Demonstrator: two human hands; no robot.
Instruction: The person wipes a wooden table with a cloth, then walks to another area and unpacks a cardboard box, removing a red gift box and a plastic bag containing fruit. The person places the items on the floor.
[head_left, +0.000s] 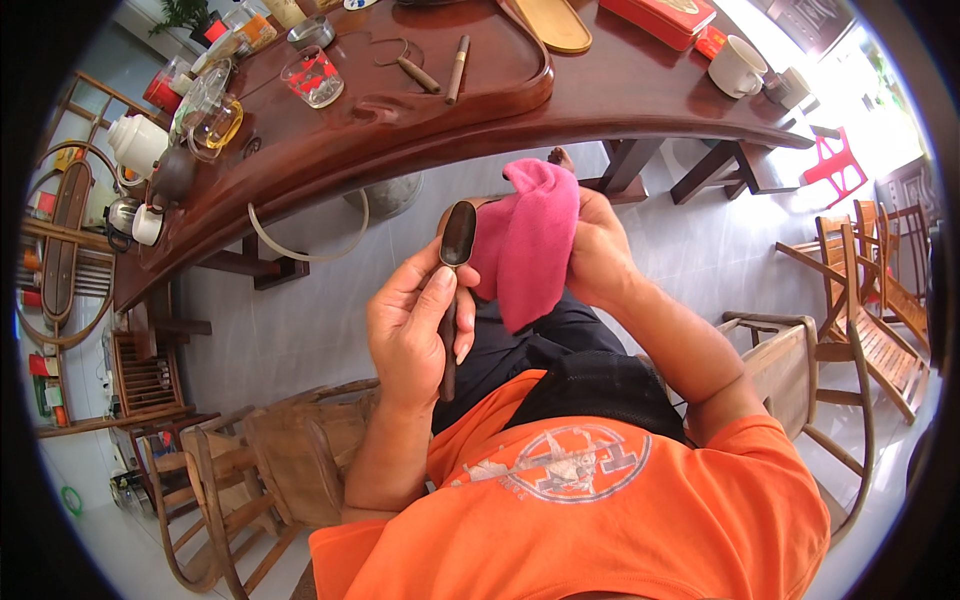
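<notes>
My left hand (412, 322) grips a dark wooden tea scoop (459, 232) by its handle, thumb on top. The scoop's elongated bowl points up toward the table, hollow side facing me, with a pale rim. My right hand (600, 247) holds a bunched pink cloth (529, 240) just right of the scoop, its lower end hanging down. Both hands are over my lap, short of the table's front edge. On the tabletop ahead lie two slim brown stick-like tools (457, 69), one with a thin loop beside it.
The dark polished wooden table (600, 90) curves across the front. It bears a red-patterned glass (313, 77), a glass pitcher (217, 127), a wooden tray (556, 26), a red tin (660, 19) and a white mug (737, 67). Wooden chairs (292, 465) stand on both sides; a hose (307, 255) hangs below.
</notes>
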